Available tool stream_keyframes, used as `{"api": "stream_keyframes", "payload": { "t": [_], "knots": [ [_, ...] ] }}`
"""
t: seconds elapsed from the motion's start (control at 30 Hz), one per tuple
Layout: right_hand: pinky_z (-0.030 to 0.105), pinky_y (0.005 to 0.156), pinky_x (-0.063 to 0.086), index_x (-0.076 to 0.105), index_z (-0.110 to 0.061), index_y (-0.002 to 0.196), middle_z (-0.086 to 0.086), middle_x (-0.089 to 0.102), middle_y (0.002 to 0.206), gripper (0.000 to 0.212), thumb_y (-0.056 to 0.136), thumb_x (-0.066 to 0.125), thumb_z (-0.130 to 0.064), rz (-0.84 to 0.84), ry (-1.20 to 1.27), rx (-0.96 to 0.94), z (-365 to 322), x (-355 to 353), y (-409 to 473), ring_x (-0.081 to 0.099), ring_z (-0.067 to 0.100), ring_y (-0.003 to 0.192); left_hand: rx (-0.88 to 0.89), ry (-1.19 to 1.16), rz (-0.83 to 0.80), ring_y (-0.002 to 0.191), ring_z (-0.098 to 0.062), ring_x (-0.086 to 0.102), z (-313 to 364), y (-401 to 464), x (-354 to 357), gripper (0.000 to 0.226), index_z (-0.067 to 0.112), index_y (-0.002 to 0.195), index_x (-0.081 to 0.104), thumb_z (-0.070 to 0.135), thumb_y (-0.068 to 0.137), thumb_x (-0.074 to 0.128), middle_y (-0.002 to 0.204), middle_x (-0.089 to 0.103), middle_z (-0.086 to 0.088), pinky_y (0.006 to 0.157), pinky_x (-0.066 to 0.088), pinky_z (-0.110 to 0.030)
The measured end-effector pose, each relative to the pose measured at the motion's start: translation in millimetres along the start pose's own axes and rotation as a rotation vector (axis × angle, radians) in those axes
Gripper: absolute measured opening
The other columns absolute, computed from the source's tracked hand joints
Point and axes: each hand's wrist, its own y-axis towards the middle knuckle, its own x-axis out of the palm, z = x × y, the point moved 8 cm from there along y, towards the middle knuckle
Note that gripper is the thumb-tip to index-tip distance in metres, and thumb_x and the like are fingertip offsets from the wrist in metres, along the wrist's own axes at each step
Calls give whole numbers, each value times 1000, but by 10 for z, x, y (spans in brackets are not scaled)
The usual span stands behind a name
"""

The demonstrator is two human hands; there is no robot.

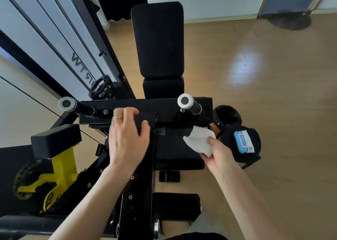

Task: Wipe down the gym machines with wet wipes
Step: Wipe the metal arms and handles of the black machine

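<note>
A black gym machine fills the middle of the view, with a crossbar [164, 104] that carries two chrome-capped pegs, a padded backrest [158, 39] beyond it and a seat pad [173, 152] below. My left hand [127, 137] grips the crossbar where it meets the upright post, fingers curled over the top edge. My right hand [218, 153] pinches a white wet wipe [199, 141] over the right side of the seat pad. A blue pack of wipes [243, 141] lies on a round black stool to the right.
A black bin [227, 114] stands on the wooden floor behind the stool. A yellow and black pivot part with a black pad [54, 157] sits at the left. Cables and a white weight-stack cover [54, 44] rise at the upper left. Open wooden floor spreads to the right.
</note>
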Motion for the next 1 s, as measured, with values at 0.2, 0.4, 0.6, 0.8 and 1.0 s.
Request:
{"api": "stream_keyframes", "payload": {
  "t": [0.2,0.4,0.6,0.8,1.0],
  "knots": [
    [59,106,43,45,5,144,34,50,143,41,103,39,1,110,-180,-199,-70,372,153,51,52,129,-303,-62,-178,123,-34,46,-664,-138,381,35,4,133,46,25,105,43,131,51,-17,103,40,-44],
    [30,87,53,69,-17,97,7,72,103,38,97,43,10,20,-18,-250,296,647,30,69,26,103,-331,-115,-236,98,-31,50,-703,-134,463,24,3,110,51,20,108,33,106,50,-13,83,43,-42],
    [35,88,58,69,-2,119,18,73,110,33,104,39,3,-288,-24,37,731,1151,-86,71,30,101,-291,-77,-246,93,-21,45,-812,-140,531,39,7,111,50,38,104,27,100,42,0,80,39,-34],
    [42,106,51,58,9,120,24,63,120,27,100,40,10,-19,328,-30,90,389,50,66,33,110,-221,16,-256,84,-18,37,-833,-120,553,46,7,114,52,36,102,20,97,37,1,74,35,-31],
    [73,98,37,63,4,84,23,61,79,34,103,55,-23,132,-824,-389,-468,398,-187,61,47,83,-335,-185,-197,89,-24,48,-756,-152,458,28,7,101,44,34,107,40,94,52,-8,76,37,-36]
  ]
}}
